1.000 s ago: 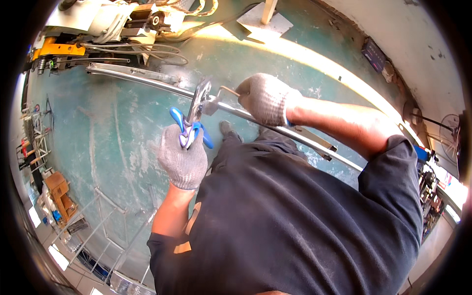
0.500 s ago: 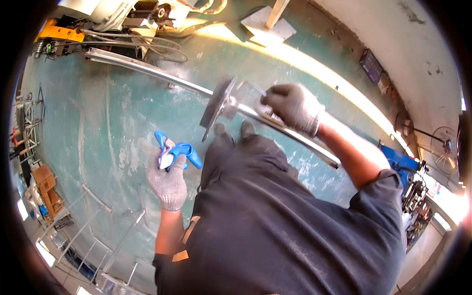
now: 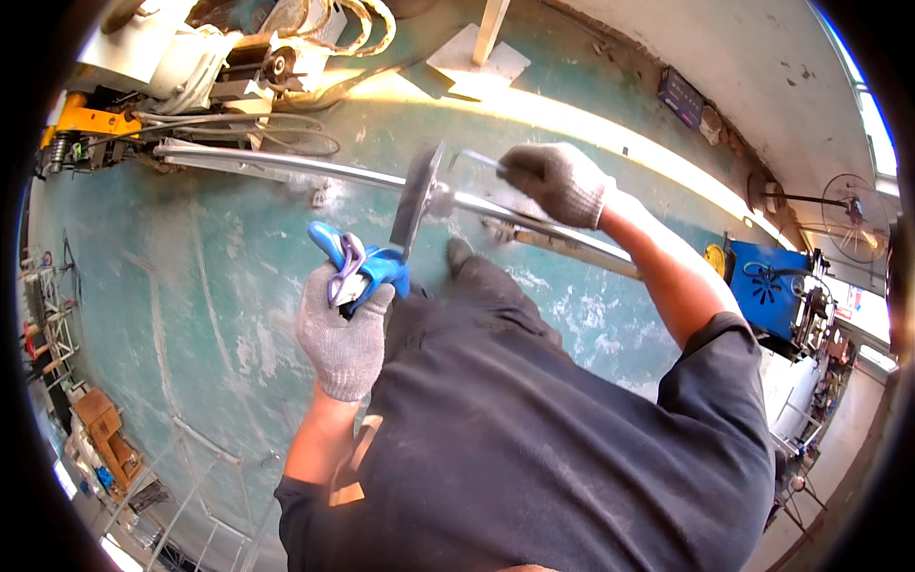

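Observation:
My left hand [image 3: 341, 329], in a grey knitted glove, is closed around a bundle [image 3: 376, 275] of bright blue, white and purple parts, with a purple loop on top. What the bundle is I cannot make out. Also gloved, my right hand [image 3: 558, 183] is closed on a thin bent metal rod [image 3: 469, 154], whose angled end points toward a dark flat plate [image 3: 416, 202]. The plate stands across a long silvery metal bar [image 3: 334, 172] and looks blurred. My right hand is just above the bar, and the bundle is close to the plate's lower edge.
A machine with a yellow part [image 3: 95, 119] and cables is at the far left. A post on a pale base plate [image 3: 478, 62] rises from the green floor [image 3: 257, 315]. A blue machine [image 3: 764, 284] and a fan [image 3: 848, 214] are at right; metal frames [image 3: 205, 439] lie at lower left.
My left hand has moved up and right with the blue bundle, closer to the plate. My right hand keeps its hold on the bent rod and is slightly higher in view. The view has shifted.

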### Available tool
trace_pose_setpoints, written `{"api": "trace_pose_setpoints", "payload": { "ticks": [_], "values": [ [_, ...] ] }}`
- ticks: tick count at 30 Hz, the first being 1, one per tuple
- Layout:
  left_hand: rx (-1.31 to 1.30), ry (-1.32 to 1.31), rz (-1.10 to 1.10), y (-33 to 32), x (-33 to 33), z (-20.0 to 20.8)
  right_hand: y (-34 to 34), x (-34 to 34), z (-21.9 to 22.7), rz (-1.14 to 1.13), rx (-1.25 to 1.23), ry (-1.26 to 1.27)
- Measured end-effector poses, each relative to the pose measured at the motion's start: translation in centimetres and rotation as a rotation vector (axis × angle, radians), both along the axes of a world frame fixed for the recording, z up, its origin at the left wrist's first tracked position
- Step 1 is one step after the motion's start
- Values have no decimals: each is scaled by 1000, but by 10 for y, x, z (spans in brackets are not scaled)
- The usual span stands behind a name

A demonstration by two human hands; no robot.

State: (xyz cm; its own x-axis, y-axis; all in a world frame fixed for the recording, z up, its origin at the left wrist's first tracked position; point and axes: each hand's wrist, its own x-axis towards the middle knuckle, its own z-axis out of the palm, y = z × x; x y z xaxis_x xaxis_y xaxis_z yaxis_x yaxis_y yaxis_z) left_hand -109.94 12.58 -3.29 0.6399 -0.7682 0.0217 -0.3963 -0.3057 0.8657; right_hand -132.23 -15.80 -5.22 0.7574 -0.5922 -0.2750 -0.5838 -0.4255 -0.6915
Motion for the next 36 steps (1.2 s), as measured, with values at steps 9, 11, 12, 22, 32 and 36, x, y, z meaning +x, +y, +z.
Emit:
{"api": "trace_pose_setpoints", "payload": {
  "ticks": [9, 11, 12, 22, 32, 36],
  "values": [
    [-14, 234, 181, -16, -38, 10, -34, 8, -31, 208, 89, -77],
    [42, 127, 159, -10, -46, 16, -41, 8, -43, 252, 111, -124],
    [48, 71, 163, -10, -53, 17, -43, 8, -46, 263, 120, -134],
    [272, -3, 262, -51, -69, 19, -59, 6, -63, 321, 161, -221],
    [263, -118, 218, -63, -72, 22, -59, 13, -89, 332, 207, -273],
    [277, -263, 182, -55, -68, 12, -55, 13, -97, 283, 304, -248]
  ]
}}
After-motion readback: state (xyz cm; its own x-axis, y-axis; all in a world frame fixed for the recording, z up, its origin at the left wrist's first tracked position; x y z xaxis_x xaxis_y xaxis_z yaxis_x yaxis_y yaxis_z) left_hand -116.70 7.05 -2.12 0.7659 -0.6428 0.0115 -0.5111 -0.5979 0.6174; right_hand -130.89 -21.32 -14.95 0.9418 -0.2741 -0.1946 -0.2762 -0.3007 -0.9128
